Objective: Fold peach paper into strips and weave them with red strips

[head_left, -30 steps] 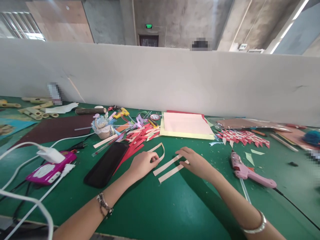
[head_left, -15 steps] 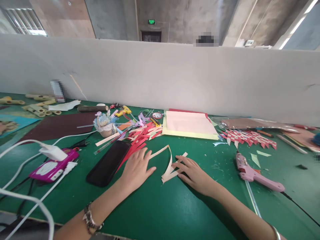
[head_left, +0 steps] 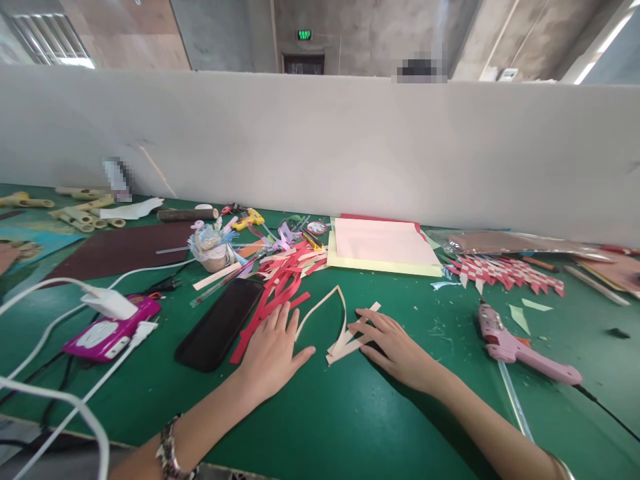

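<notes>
My left hand (head_left: 273, 347) lies palm down with its fingers stretched out, just right of a black phone (head_left: 220, 327) and over the near end of some red paper strips (head_left: 257, 319). One end of a folded cream paper strip (head_left: 320, 303) reaches its forefinger; whether it is under the finger I cannot tell. That strip rises to a sharp bend, then runs down to a V-shaped fold on the table. My right hand (head_left: 393, 343) rests with spread fingers on the folded end of the strip, part of which they cover.
Pink and yellow paper sheets (head_left: 385, 247) lie beyond the hands. A pink glue gun (head_left: 525, 357) is at right, near a red-and-white woven paper piece (head_left: 505, 275). A purple power strip (head_left: 113, 330) with white cables is at left. Behind stands a pale partition (head_left: 300, 140).
My left hand has drawn slightly back towards me, and more of the red strips shows beside its fingers. The right hand stays on the cream strip. The whole view has shifted slightly.
</notes>
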### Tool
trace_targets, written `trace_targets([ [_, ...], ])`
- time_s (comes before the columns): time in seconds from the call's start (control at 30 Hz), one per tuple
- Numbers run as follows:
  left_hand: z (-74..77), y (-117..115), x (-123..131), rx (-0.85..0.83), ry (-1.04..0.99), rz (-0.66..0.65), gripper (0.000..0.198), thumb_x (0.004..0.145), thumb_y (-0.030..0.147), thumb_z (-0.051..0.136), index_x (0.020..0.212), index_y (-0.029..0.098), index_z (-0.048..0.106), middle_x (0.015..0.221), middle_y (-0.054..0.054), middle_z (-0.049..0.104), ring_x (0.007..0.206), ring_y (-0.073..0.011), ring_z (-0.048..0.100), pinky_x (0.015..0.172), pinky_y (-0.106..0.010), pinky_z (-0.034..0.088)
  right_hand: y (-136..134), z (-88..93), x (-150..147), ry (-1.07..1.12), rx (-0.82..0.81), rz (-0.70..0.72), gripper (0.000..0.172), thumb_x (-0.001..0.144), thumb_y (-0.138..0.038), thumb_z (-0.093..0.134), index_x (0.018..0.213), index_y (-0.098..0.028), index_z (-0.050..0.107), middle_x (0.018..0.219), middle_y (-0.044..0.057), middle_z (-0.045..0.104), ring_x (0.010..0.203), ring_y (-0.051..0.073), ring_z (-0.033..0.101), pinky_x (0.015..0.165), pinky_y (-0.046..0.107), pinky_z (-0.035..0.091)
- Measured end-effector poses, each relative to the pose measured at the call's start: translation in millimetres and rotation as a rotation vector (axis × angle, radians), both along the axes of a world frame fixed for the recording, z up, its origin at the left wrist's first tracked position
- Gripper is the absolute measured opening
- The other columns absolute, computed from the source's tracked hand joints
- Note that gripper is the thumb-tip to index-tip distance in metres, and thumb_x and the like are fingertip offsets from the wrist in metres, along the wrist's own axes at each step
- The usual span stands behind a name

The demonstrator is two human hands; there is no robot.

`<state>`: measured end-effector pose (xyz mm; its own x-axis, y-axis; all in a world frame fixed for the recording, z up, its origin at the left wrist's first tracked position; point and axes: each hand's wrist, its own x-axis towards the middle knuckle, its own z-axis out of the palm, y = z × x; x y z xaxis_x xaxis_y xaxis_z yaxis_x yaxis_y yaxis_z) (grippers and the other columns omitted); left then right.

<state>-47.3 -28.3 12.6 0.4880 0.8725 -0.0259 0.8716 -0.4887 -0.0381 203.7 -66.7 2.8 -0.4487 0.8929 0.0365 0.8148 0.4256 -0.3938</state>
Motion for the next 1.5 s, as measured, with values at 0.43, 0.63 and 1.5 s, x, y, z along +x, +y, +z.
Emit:
trace_targets([
  [0.43, 17.3, 14, 8, -0.055, -0.182, -0.153, 0.03, 0.087, 0.031, 0.046, 0.112, 0.018, 0.054, 0.112, -0.008, 0.059, 0.103, -0.0229, 0.055, 0.077, -0.031, 0.044, 3, 0.1, 1, 0.035, -0.015, -0.021, 0.025, 0.09, -0.034, 0.034, 0.107, -0.025, 0.05, 0.125, 0.006, 0.05, 0.129, 0.02, 0.03, 0.101, 0.041, 0.03],
  [0.63, 9.1, 33, 24, -0.013, -0.176, -0.169, 0.007, 0.08, 0.02, 0.056, 0.083, 0.016, 0.061, 0.087, -0.005, 0.062, 0.084, -0.0223, 0.059, 0.074, -0.033, 0.039, 2, -4.2, 3, 0.022, 0.011, -0.074, 0.021, 0.088, -0.035, 0.038, 0.101, -0.023, 0.049, 0.128, 0.009, 0.046, 0.125, 0.022, 0.035, 0.099, 0.042, 0.032],
  [1.5, 35.3, 39, 15, -0.571, -1.191, -0.086, 0.021, 0.077, 0.038, 0.052, 0.075, 0.018, 0.054, 0.075, 0.001, 0.049, 0.075, -0.0141, 0.048, 0.07, -0.024, 0.04, 56, 13.3, -32, 0.116, -0.003, -0.339, 0.026, 0.086, -0.04, 0.041, 0.097, -0.019, 0.051, 0.094, 0.006, 0.058, 0.077, 0.016, 0.056, 0.065, 0.028, 0.043],
])
